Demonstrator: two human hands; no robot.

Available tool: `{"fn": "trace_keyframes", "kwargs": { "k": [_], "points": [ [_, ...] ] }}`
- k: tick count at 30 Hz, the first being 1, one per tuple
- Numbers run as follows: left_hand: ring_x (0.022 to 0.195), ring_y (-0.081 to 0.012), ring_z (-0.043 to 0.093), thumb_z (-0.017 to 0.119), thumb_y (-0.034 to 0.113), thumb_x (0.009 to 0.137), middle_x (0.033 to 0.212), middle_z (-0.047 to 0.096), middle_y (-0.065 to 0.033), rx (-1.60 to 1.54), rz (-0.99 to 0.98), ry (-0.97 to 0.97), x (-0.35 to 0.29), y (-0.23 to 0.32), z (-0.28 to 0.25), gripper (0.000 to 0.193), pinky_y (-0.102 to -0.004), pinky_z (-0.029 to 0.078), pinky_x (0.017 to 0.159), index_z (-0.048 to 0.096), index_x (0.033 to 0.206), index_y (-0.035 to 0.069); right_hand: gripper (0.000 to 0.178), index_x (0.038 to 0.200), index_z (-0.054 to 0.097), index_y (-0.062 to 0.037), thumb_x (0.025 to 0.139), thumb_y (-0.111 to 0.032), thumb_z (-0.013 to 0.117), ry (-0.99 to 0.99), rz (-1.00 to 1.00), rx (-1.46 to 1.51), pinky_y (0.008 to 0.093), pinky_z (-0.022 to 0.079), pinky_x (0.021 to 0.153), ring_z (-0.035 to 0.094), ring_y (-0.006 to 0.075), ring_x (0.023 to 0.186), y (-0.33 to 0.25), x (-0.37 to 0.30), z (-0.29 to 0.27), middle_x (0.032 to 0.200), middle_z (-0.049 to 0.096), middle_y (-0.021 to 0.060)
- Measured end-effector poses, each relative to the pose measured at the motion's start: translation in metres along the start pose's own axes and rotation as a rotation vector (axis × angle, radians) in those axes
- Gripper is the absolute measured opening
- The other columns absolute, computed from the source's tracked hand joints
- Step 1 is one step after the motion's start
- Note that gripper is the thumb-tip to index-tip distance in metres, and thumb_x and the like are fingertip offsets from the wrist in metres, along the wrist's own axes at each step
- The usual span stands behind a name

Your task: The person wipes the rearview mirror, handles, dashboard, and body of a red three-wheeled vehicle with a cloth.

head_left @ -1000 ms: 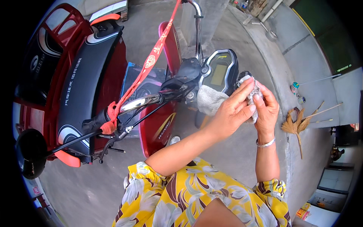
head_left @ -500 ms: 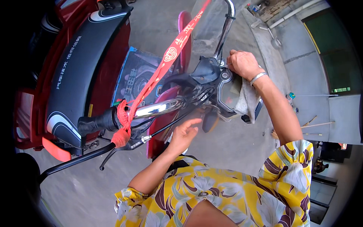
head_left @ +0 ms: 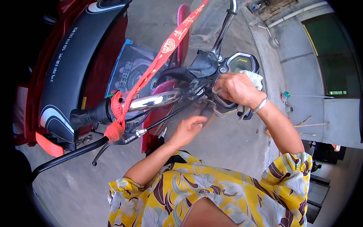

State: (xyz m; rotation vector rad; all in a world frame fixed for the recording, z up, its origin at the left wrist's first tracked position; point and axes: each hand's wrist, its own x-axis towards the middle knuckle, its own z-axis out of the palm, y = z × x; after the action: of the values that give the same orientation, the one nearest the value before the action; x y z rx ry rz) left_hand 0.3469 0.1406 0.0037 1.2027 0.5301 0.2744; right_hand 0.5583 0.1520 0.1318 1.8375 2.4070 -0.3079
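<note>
My right hand (head_left: 239, 89) is closed on a whitish cloth (head_left: 252, 78), parts of which stick out beyond the knuckles and hang below the wrist. It presses the cloth against the dashboard (head_left: 242, 61) of a vehicle with handlebars, covering the dashboard's near half. My left hand (head_left: 189, 129) hovers in the air below the chrome handlebar (head_left: 155, 101), fingers stretched and apart, holding nothing. A red ribbon (head_left: 166, 49) with printing is knotted around the handlebar beside the black grip (head_left: 89, 118). A brake lever (head_left: 113, 145) juts out under the knot.
At the left stands the vehicle's black seat (head_left: 73, 56) with red bodywork. A clear panel with blue edges (head_left: 130, 68) lies behind the handlebar. A black mirror stem (head_left: 70, 160) reaches to the lower left. Along the right wall are a ladle-like pan (head_left: 273, 42) and several sticks (head_left: 308, 125).
My right hand has moved with the cloth from the dashboard's far side toward its near edge, uncovering the far half. My left hand has shifted slightly right.
</note>
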Motion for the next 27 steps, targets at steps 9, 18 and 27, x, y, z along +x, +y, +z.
{"fn": "trace_keyframes", "kwargs": {
  "k": [9,18,27],
  "points": [
    [0.088,-0.0051,0.05,0.049,0.007,0.083,0.097,0.059,-0.0014,-0.025,-0.045,-0.028,-0.003,-0.006,0.005,0.025,-0.0204,0.038,0.079,0.056,0.106,0.0,0.01,0.068,0.06,-0.0042,0.067,-0.011,0.052,0.083,0.148,-0.299,0.0323,0.048,0.062,0.06,0.0237,0.07,0.0,0.026,0.032,0.071,0.061,0.0113],
    [0.093,-0.0082,0.052,0.048,0.007,0.083,0.099,0.059,-0.0045,-0.036,0.008,0.003,-0.011,-0.018,-0.014,0.025,-0.0224,0.038,0.083,0.056,0.106,-0.001,0.008,0.065,0.06,-0.0092,0.066,-0.013,0.053,-0.099,0.026,-0.322,0.0281,0.046,0.06,0.054,0.018,0.076,-0.047,-0.029,0.004,0.077,0.054,0.0039],
    [0.096,-0.0104,0.053,0.048,0.006,0.084,0.101,0.059,-0.0057,0.0,-0.012,-0.048,-0.007,-0.009,-0.009,0.024,-0.0238,0.039,0.085,0.055,0.106,-0.001,0.009,0.06,0.057,-0.0069,0.065,-0.013,0.054,-0.08,-0.053,-0.331,0.0291,0.046,0.061,0.052,0.0182,0.079,-0.051,-0.013,0.021,0.081,0.053,0.0015]
  ]
}}
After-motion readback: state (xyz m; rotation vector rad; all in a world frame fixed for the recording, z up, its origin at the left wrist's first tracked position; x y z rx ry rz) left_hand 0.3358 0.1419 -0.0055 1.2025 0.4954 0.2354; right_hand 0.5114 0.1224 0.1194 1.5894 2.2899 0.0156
